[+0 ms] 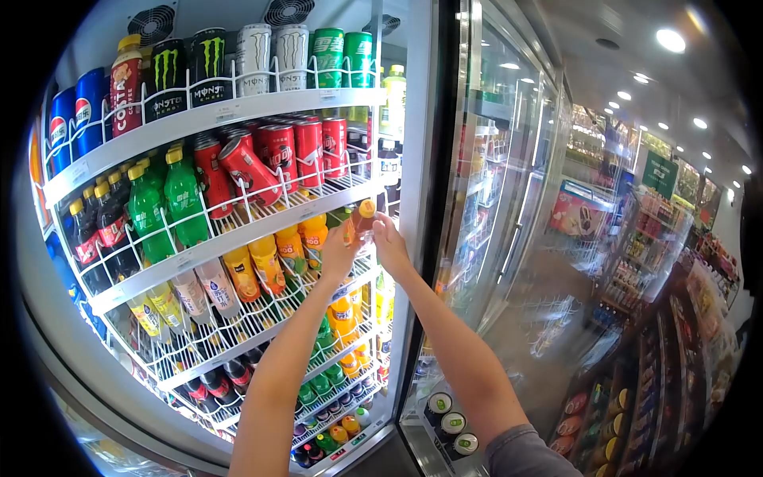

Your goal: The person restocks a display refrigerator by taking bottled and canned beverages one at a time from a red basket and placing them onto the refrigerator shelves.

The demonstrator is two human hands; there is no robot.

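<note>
Both arms reach into a lit drinks cooler. Between my hands, by the right end of the third shelf down, is a small bottle (365,223) with a yellow-orange cap and a reddish-brown body. My left hand (339,253) closes on its left side, and my right hand (390,245) grips it from the right. The hands hide most of its lower part and label. Just left of my left hand, orange drink bottles (288,248) stand in a row behind the white wire guard. Red cans (277,153) fill the shelf above, one of them tilted.
Monster cans (209,67) and others line the top shelf. Green bottles (184,197) lean at the left. The cooler's open glass door (453,238) borders my right arm, with several cans (452,423) at its bottom. Store shelves (636,381) stand farther right.
</note>
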